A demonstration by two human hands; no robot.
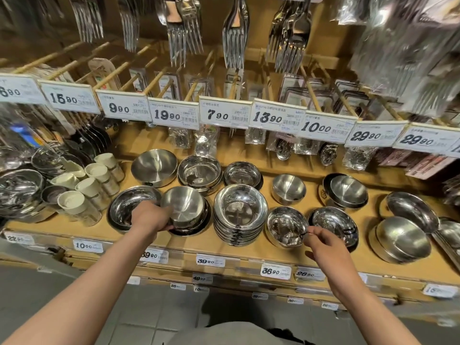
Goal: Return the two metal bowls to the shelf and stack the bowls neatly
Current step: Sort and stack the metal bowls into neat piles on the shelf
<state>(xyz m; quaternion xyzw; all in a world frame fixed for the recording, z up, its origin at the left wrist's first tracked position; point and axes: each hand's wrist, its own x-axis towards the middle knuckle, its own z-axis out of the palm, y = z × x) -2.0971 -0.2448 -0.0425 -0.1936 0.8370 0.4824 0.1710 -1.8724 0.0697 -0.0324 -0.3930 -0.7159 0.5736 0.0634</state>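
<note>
My left hand (149, 216) grips the near rim of a brushed metal bowl (185, 206), which sits tilted on top of a dark-rimmed bowl (199, 229) at the front left of the wooden shelf (251, 250). My right hand (321, 241) pinches the near right rim of a shiny metal bowl (286, 226) standing on the shelf front, right of a tall stack of shiny bowls (240, 215). Another shiny bowl (334, 224) sits just right of that hand's fingers.
More metal bowls stand in a back row (199, 173) and to the right (400, 240). A wide bowl (132, 207) lies left of my left hand. White cups (89, 188) lean at the left. Price tags (276, 118) and hanging forks (234, 33) overhang the shelf.
</note>
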